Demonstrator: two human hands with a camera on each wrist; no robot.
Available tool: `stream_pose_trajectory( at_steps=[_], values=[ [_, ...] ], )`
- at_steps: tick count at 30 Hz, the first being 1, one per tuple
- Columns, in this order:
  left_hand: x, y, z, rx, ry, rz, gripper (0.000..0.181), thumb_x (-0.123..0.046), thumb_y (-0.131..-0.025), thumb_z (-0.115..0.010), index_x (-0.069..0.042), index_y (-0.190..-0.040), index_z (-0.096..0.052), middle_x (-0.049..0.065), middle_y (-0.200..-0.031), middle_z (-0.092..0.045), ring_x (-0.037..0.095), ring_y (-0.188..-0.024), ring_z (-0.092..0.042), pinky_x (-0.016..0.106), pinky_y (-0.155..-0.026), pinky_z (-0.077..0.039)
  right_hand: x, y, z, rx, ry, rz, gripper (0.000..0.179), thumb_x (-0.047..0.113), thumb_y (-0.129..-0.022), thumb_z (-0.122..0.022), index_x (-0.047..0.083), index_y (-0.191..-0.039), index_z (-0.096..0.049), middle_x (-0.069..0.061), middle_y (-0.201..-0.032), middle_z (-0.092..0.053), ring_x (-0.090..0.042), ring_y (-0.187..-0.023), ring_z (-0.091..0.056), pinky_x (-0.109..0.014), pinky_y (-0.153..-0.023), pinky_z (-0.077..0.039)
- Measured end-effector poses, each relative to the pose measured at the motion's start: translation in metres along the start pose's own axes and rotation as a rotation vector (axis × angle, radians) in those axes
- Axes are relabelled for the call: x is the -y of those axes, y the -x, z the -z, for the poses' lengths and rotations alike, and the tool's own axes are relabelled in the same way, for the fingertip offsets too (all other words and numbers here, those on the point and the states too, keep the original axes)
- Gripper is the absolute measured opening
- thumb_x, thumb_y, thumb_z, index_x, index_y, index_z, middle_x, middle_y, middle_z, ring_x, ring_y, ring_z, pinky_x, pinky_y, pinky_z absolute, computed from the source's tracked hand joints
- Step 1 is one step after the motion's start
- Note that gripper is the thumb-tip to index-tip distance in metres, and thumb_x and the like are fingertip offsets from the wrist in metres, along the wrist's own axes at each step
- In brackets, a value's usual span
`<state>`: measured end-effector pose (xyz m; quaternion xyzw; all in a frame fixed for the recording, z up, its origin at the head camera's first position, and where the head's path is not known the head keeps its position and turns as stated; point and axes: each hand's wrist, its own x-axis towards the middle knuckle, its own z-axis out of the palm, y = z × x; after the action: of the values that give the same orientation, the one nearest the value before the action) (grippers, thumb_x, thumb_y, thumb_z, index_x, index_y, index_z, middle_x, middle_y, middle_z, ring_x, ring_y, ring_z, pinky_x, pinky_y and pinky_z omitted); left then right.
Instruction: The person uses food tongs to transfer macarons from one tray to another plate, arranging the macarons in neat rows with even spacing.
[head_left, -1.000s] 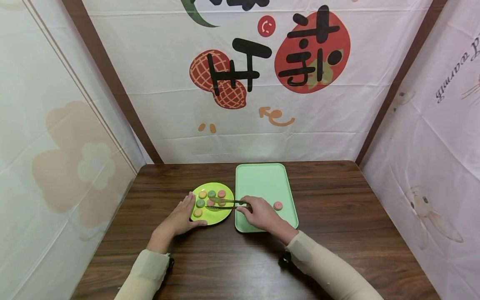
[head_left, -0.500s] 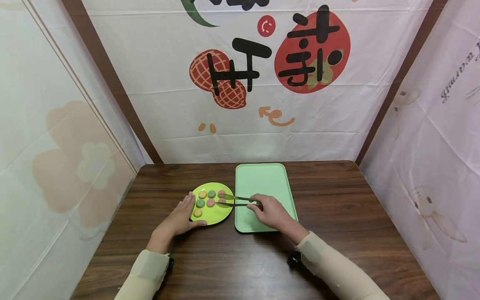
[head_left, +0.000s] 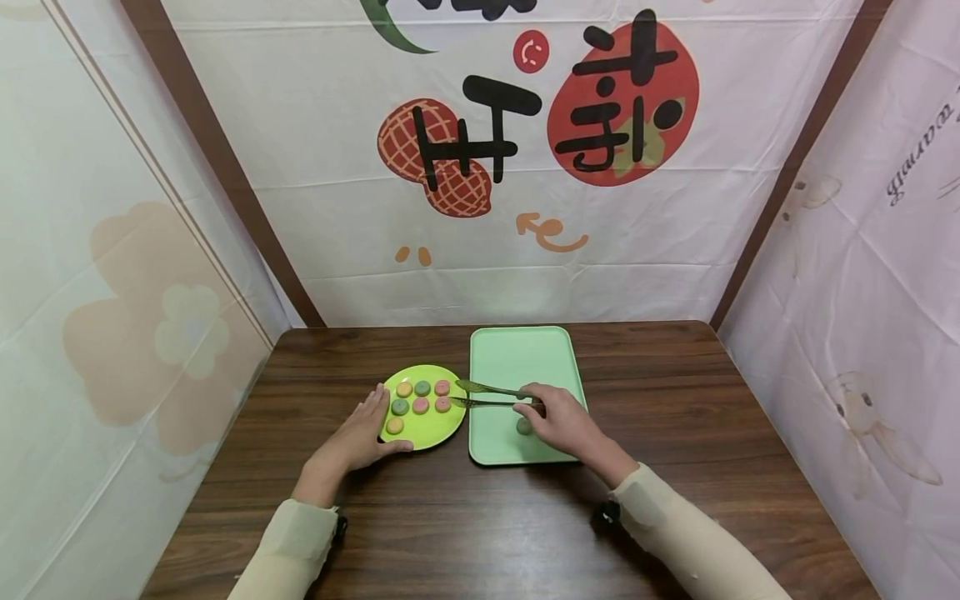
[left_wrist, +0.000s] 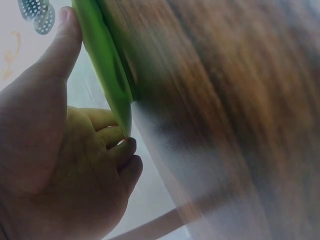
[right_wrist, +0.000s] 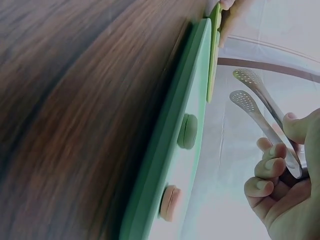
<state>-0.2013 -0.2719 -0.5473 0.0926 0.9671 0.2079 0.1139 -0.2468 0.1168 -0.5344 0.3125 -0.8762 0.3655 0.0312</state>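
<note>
My left hand (head_left: pixel 360 433) rests against the left side of a lime-green plate (head_left: pixel 431 433), fingers along its far-left rim and thumb at the near rim. Several yellow, green and pink macarons (head_left: pixel 420 405) lie on the plate. Metal tongs (head_left: pixel 491 403) are in my right hand (head_left: pixel 558 421), which pinches them over the mint-green tray (head_left: pixel 517 354). The tongs' perforated tips are apart with nothing between them and overlap the plate's right rim in the head view. On the tray sit a green macaron (right_wrist: pixel 188 131) and a pink macaron (right_wrist: pixel 170 203); my right hand hides the pink one from the head view.
The tray stands just right of the plate on a dark wooden table (head_left: pixel 450 533). A printed cloth (head_left: pixel 330 208) hangs behind the table's far edge, with more cloth at both sides.
My right hand has drawn the tongs rightward from over the macarons to the plate's right edge. The tray's green macaron has come into sight as the hand moved. The left hand stays put.
</note>
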Motion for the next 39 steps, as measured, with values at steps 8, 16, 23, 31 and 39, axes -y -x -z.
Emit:
stream_pose_trajectory(
  at_steps=[8,16,23,31,39],
  values=[
    [0.000,0.000,0.000,-0.002,-0.002,-0.003,0.120,-0.061,-0.096,-0.075,0.014,-0.165,-0.011,0.033,-0.175,-0.005,0.047,-0.163,-0.010,0.060,-0.132,-0.015,-0.005,0.011,0.012,0.001,0.014,-0.028,0.034,0.029,-0.109,-0.068,0.002,-0.129,-0.073,0.007,-0.090,-0.069,-0.004,-0.062,-0.053,-0.030,-0.062,-0.050],
    [-0.001,-0.001,0.001,-0.002,0.000,-0.012,0.120,-0.060,-0.096,-0.075,0.015,-0.165,-0.011,0.033,-0.175,-0.005,0.047,-0.163,-0.009,0.061,-0.132,-0.015,-0.010,0.022,0.024,-0.026,0.001,-0.026,0.031,0.026,-0.109,-0.068,0.001,-0.127,-0.073,-0.006,-0.088,-0.074,-0.005,-0.057,-0.048,-0.029,-0.056,-0.047],
    [-0.001,0.000,0.001,-0.003,0.003,-0.009,0.120,-0.061,-0.096,-0.075,0.014,-0.165,-0.012,0.033,-0.175,-0.005,0.047,-0.163,-0.010,0.061,-0.132,-0.015,-0.019,0.031,0.030,-0.059,0.004,-0.017,0.028,0.023,-0.107,-0.070,0.000,-0.124,-0.074,0.002,-0.096,-0.076,0.000,-0.073,-0.062,-0.028,-0.065,-0.056],
    [-0.001,0.000,0.002,-0.001,-0.001,-0.008,0.120,-0.061,-0.096,-0.074,0.014,-0.165,-0.012,0.033,-0.175,-0.005,0.047,-0.163,-0.009,0.061,-0.132,-0.015,-0.023,0.039,0.038,-0.072,-0.015,-0.003,0.022,0.017,-0.106,-0.071,0.002,-0.122,-0.076,-0.008,-0.105,-0.081,-0.017,-0.084,-0.076,-0.031,-0.069,-0.059],
    [-0.001,0.000,0.001,0.006,-0.004,-0.003,0.119,-0.061,-0.096,-0.074,0.014,-0.165,-0.012,0.032,-0.175,-0.004,0.047,-0.163,-0.009,0.061,-0.132,-0.014,-0.028,0.046,0.044,-0.092,0.056,0.019,0.026,0.017,-0.103,-0.075,0.000,-0.124,-0.075,-0.003,-0.100,-0.077,-0.002,-0.071,-0.061,-0.027,-0.062,-0.054]
  ],
)
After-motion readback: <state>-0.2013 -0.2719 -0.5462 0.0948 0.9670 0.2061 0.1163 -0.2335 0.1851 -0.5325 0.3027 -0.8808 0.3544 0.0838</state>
